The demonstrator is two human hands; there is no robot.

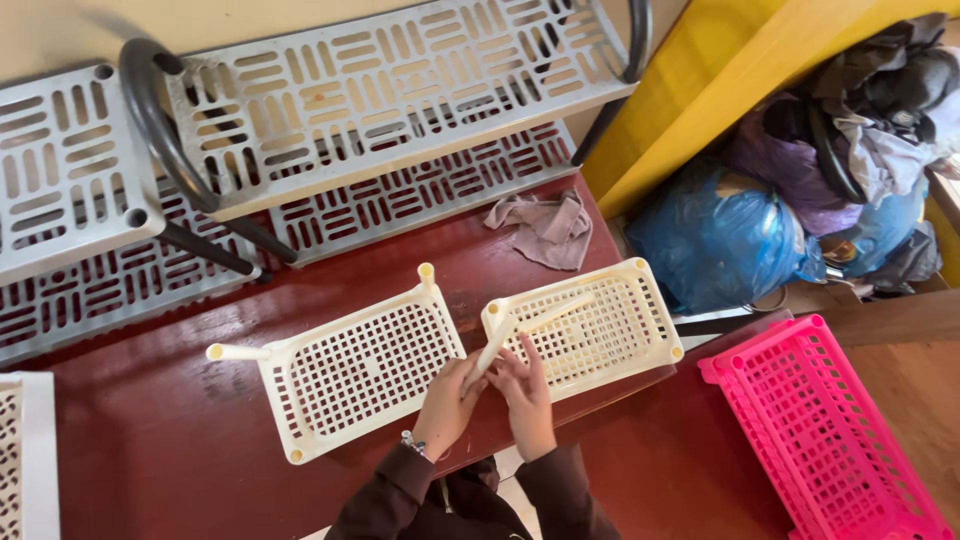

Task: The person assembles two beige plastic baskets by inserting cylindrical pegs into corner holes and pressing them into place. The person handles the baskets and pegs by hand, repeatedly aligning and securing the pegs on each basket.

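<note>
A dark red table [150, 440] filled most of the lower frame. Across the upper left, grey slotted shelf racks [380, 90] w/ black tube legs were stacked over it. At far right a yellow beam [700, 90] ran diagonally, w/ a blue plastic bag [720, 240] and a heap of clothes [880, 110] beside it. A pink lattice basket [830, 430] was seen at lower right, partly cut by the frame edge. Two cream lattice shelf panels lay at centre: the left panel [350, 375], w/ short pegs at its corners, and the right panel [600, 325], just beside it but apart. A crumpled grey-mauve rag [545, 230] was left above them, near the racks.

A cream tube [492, 345] was held slanted at the near-left corner of the right panel, approx. between both panels. The left hand [447, 405] was wrapped round the tube's lower end, fingers curled shut on it; a bracelet [413, 443] was worn at the wrist. The right hand [527, 395] was set against the same tube, fingers together and pressed along it.
</note>
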